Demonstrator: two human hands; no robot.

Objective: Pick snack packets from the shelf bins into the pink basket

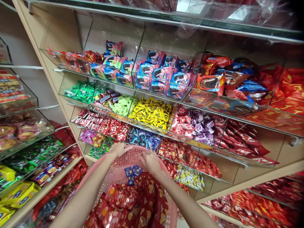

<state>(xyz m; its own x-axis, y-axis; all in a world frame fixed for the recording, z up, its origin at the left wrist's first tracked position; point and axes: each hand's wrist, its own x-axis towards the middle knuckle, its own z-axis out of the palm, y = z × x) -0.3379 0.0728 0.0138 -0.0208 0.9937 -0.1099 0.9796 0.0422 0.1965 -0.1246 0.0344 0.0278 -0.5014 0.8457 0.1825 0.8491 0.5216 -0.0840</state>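
A pink perforated plastic basket (121,160) is in front of me, tilted, its far rim close to the lower shelves. My left hand (117,150) is closed over the far rim, with the thumb lying along it. At the same rim, further right, my right hand (150,161) has its fingers curled; part of its grip is hidden. Many red sweet packets with an orange-fruit print (128,199) fill the near part of the basket. A few small blue packets (133,172) lie against its far wall, between my forearms.
Ahead, tiered clear bins hold blue-and-pink cookie packs (163,72), yellow-wrapped sweets (152,112), Snickers bars (104,98), purple-wrapped sweets (203,126) and red packets (247,136). Another stocked shelf unit (45,133) stands left. A wooden ledge (249,183) runs at the lower right.
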